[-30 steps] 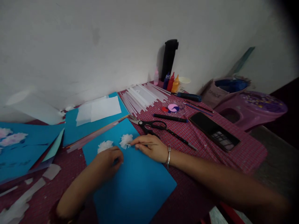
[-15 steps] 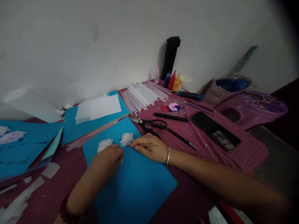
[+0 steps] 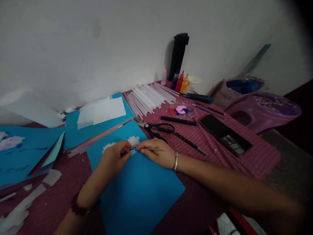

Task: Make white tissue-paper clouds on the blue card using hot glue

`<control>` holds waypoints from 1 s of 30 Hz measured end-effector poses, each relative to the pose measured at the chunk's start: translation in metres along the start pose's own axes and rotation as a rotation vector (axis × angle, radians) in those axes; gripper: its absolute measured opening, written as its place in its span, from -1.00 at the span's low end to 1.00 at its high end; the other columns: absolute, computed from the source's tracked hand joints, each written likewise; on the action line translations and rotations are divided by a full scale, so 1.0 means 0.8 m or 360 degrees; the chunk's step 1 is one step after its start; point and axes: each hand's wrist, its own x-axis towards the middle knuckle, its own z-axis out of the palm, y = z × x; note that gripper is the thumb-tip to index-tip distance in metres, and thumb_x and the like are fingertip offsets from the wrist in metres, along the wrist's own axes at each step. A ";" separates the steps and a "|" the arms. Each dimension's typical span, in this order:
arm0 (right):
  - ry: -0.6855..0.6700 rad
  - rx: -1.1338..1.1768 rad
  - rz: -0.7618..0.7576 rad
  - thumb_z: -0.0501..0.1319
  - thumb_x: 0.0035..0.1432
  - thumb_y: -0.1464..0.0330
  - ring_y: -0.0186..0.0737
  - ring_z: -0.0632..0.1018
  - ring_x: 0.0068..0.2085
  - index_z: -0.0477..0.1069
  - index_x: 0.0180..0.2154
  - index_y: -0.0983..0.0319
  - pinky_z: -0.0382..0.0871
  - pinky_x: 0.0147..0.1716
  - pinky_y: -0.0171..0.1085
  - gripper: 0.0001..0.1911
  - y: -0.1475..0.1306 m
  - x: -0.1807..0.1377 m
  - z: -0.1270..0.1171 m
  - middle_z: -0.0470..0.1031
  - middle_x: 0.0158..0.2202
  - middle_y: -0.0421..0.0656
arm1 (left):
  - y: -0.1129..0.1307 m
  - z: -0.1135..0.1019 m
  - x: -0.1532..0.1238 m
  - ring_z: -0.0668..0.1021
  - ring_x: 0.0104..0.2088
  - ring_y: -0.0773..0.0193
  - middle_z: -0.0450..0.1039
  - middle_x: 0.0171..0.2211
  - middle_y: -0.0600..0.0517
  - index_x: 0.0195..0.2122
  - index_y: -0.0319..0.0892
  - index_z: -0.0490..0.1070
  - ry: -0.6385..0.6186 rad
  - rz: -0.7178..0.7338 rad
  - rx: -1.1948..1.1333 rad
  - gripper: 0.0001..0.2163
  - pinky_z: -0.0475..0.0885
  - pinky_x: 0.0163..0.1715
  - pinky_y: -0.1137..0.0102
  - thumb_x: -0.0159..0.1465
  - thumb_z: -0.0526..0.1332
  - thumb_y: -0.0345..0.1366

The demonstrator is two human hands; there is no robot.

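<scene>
Beyond the right hand [image 3: 157, 153], up and to its right, a clear plastic palette [image 3: 192, 113] carries pink, red and dark blue paint [image 3: 181, 110]. Farther out that way stand a clear bottle with a pink nozzle [image 3: 163, 78] and, side by side, dark blue [image 3: 174, 83], red [image 3: 179, 83] and orange [image 3: 185, 85] squeeze bottles, with a pale round tub [image 3: 195, 79] just behind; its contents are hidden. Well to the right of the hand, a pinkish bag lettered "SPACE" [image 3: 225, 98] holds something bright blue [image 3: 244, 86].

A white ruffled paper flower [image 3: 133, 140] lies on the bright blue paper sheet [image 3: 144, 192], just past the fingertips of both hands and between them. A second white ruffled flower [image 3: 107, 147] is partly covered by the left hand [image 3: 117, 156]. Thumb and fingertips of the left hand are pinched on a small scrap of thin white paper [image 3: 133, 152], directly below the first flower.

The right hand grips a thin wooden stick [image 3: 156, 149] like a pencil, palm down, its tip pointing at the scrap. The right forearm reaches in from the lower right, a silver bangle [image 3: 176, 161] at the wrist; the left forearm slants up from the lower left, wearing a dark beaded bracelet [image 3: 78, 205].
</scene>
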 end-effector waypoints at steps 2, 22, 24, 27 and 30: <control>-0.0002 -0.0002 0.0018 0.10 0.25 0.43 -0.33 0.56 -0.27 0.48 -0.18 0.22 0.34 -0.21 -0.36 -0.81 0.000 0.000 0.000 0.59 -0.27 -0.20 | -0.002 0.005 0.004 0.55 -0.38 0.20 0.49 -0.43 0.04 -0.32 -0.13 0.33 -0.0014 -0.0036 -0.0013 -0.88 0.38 -0.36 0.35 0.12 0.11 -0.28; 0.0011 -0.0037 -0.0015 0.06 0.23 0.43 -0.33 0.54 -0.38 0.44 -0.23 0.23 0.34 -0.28 -0.34 -0.81 -0.008 -0.002 -0.002 0.55 -0.40 -0.22 | 0.001 0.017 0.011 0.56 -0.28 0.18 0.50 -0.34 0.00 -0.29 -0.13 0.29 0.0138 -0.0057 -0.0019 -0.90 0.42 -0.26 0.30 0.16 0.08 -0.33; -0.0014 -0.0143 -0.0070 0.07 0.23 0.43 -0.31 0.55 -0.35 0.43 -0.23 0.22 0.31 -0.25 -0.33 -0.83 -0.007 -0.002 -0.001 0.56 -0.38 -0.22 | 0.004 0.015 0.008 0.55 -0.25 0.18 0.50 -0.32 0.00 -0.29 -0.12 0.29 0.0150 -0.0055 0.0028 -0.92 0.41 -0.25 0.30 0.18 0.08 -0.33; -0.0068 -0.0324 -0.0152 0.06 0.25 0.43 -0.29 0.54 -0.29 0.40 -0.21 0.21 0.27 -0.23 -0.31 -0.84 -0.007 -0.004 0.001 0.57 -0.31 -0.18 | 0.016 0.012 -0.003 0.52 -0.25 0.14 0.47 -0.28 -0.06 -0.27 -0.16 0.30 0.0134 -0.0105 0.0350 -0.89 0.39 -0.27 0.29 0.24 0.03 -0.32; -0.0193 -0.0574 -0.0222 0.02 0.30 0.42 -0.24 0.51 -0.25 0.39 -0.20 0.24 0.24 -0.25 -0.27 -0.82 -0.010 -0.007 0.002 0.55 -0.28 -0.12 | 0.036 0.013 -0.016 0.50 -0.28 0.06 0.43 -0.29 -0.15 -0.29 -0.24 0.36 -0.0088 -0.0111 0.0782 -0.83 0.37 -0.29 0.24 0.26 -0.01 -0.37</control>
